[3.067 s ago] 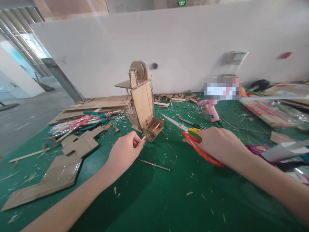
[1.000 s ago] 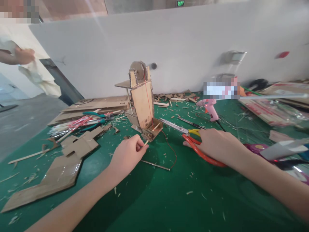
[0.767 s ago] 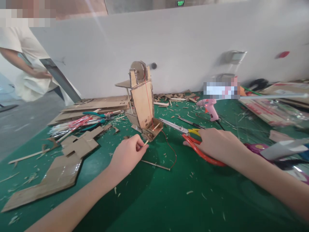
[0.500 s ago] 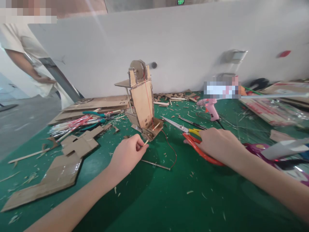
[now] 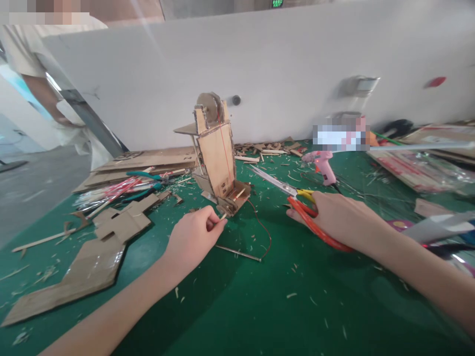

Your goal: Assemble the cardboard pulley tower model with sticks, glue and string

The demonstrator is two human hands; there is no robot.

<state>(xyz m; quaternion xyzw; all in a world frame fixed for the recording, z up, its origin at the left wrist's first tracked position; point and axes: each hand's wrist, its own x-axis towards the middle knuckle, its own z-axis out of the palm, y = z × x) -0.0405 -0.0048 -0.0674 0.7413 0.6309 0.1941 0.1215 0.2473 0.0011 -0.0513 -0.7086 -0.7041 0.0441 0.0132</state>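
A cardboard model (image 5: 216,153) like a small tower stands upright on the green table, with a round cardboard wheel (image 5: 208,106) at its top. Red string (image 5: 225,143) runs from the wheel down the front. My left hand (image 5: 196,230) pinches the end of a thin wooden stick (image 5: 223,216) at the model's base. In my right hand (image 5: 341,217) are scissors (image 5: 285,187) with red and yellow handles, their blades pointing toward the model. A thin metal rod (image 5: 239,253) lies in front of the base, the string reaching its right end.
Cut cardboard pieces (image 5: 96,254) lie at left, near pliers (image 5: 146,185) and bundled sticks. A pink glue gun (image 5: 324,168) stands behind my right hand. Scraps (image 5: 267,148) line the white wall. A person (image 5: 44,84) stands beyond the table at far left.
My right hand has moved slightly right with the scissors, whose blades look closer together. The model has shifted or tilted a little left. My left hand keeps its pinch on the stick.
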